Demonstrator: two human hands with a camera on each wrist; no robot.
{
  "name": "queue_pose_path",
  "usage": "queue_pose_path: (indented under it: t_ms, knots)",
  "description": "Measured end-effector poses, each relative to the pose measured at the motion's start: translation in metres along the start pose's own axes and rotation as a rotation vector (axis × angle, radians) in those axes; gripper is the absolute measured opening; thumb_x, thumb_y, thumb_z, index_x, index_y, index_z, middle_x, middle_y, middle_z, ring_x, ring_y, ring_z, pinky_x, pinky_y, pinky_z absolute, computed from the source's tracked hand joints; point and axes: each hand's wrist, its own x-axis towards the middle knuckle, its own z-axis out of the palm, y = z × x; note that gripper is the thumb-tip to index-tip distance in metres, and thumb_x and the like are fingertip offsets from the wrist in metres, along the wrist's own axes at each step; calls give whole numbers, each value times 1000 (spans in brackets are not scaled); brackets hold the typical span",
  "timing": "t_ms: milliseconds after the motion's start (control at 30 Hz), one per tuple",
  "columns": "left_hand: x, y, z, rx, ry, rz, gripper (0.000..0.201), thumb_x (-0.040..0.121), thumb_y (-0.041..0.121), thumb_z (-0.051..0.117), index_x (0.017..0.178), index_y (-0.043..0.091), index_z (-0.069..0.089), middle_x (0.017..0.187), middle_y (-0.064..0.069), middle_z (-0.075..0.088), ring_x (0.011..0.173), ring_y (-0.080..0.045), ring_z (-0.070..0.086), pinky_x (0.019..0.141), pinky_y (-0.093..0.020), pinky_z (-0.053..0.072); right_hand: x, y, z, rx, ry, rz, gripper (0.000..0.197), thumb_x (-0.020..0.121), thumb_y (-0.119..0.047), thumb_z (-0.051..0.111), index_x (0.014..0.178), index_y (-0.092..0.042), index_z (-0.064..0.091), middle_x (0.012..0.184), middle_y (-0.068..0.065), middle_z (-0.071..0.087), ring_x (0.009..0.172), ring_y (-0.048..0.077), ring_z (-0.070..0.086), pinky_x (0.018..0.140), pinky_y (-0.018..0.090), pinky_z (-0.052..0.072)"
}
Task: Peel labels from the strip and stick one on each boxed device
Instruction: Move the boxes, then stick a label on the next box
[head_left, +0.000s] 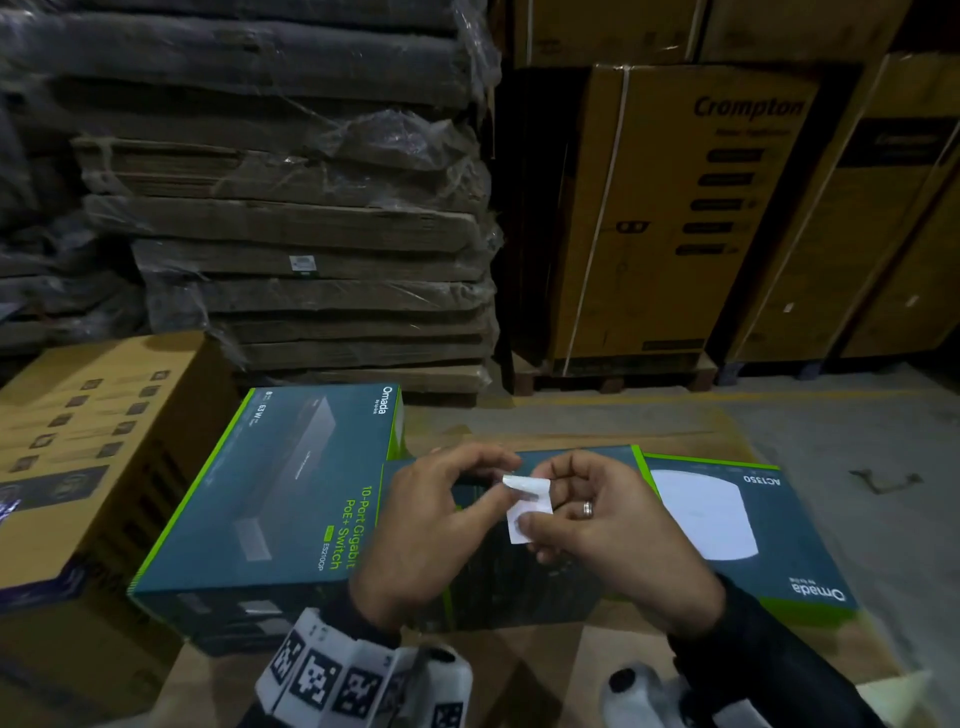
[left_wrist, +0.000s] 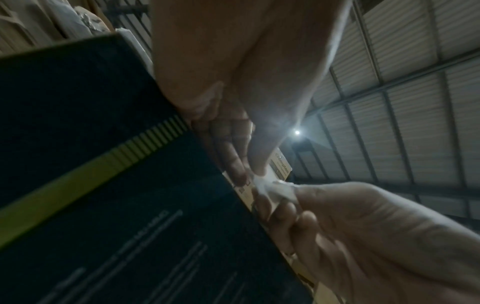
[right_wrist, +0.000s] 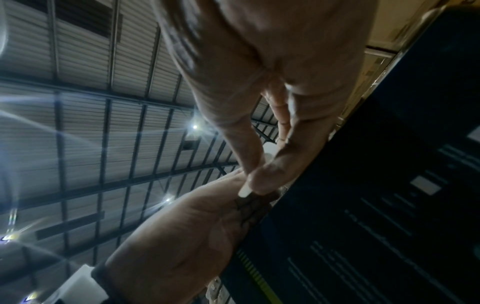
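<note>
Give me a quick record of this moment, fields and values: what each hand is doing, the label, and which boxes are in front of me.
left hand: pinches the label strip's curled top edge
right hand: pinches the label strip's lower part
label strip: white, held above the boxes, not yet stuck
switch box: left, teal and green, lying flat
AC1350 box: right, flat
middle box: mostly hidden by the hands

Warehouse: stacked cartons (head_left: 675, 208), wrapped pallets (head_left: 291, 218), corrugated roof (right_wrist: 78, 133).
</note>
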Motion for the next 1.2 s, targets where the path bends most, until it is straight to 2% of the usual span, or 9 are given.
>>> queue_pose_path:
  t_ms: [100,233,300,400,500,633,800,933,1200]
  knots:
    - [1,1,4,9,43,-6,6,82,22,70,82,27,72,79,16,70,80,1,64,73,-19,50,-3,1,1,-18,15,7,26,77,1,73,99,-7,61,77,12,71,56,16,65,57,28,55]
    - [2,4,6,5,64,-27,12,83,27,69,72,25,67,70,14,67,71,1,62,62,-11,44,-7,1,4,-49,38,28,37,78,-6,75,106,-19,55,75,6,72,61,17,70,57,23,55]
    - [4,5,7,1,94,-37,16,83,29,69,68,23,65,67,13,66,66,1,61,57,-10,42,-10,2,5,-23,72,29,37,77,-5,75,104,-18,53,73,7,71,61,18,70,56,24,56]
    - [6,5,9,8,119,-53,16,81,30,71,69,19,67,66,10,66,64,-1,61,58,-18,45,-14,6,5,22,128,20,34,77,-2,74,98,-11,49,68,9,70,59,19,69,55,24,55]
    - [7,6,11,40,139,-53,15,80,29,72,68,19,69,63,11,65,64,0,61,56,-11,41,-15,10,4,102,173,15,34,77,4,72,94,-4,43,69,16,68,59,26,69,54,28,55]
    - [11,10,7,74,89,-66,7,79,26,73,74,22,74,63,13,66,65,3,61,56,-6,39,-18,14,7,157,181,26,34,78,7,69,90,-5,40,65,18,67,54,26,65,53,31,55]
    - [16,9,4,138,28,-73,8,80,30,71,76,23,73,64,10,64,65,0,58,55,-8,37,-17,19,13,144,183,29,35,78,4,71,88,-8,39,65,19,66,53,27,64,53,35,56]
    - [18,10,6,139,51,-91,7,78,31,73,74,26,72,71,7,57,69,-3,55,59,-7,37,-16,20,13,185,200,14,35,78,6,69,85,-7,37,58,15,62,50,27,61,50,35,52]
    - [24,13,10,176,96,-128,7,75,29,76,70,24,73,61,8,52,58,-2,50,52,-6,31,-10,28,13,222,231,3,37,79,5,69,82,-10,35,55,12,60,47,27,60,45,31,47]
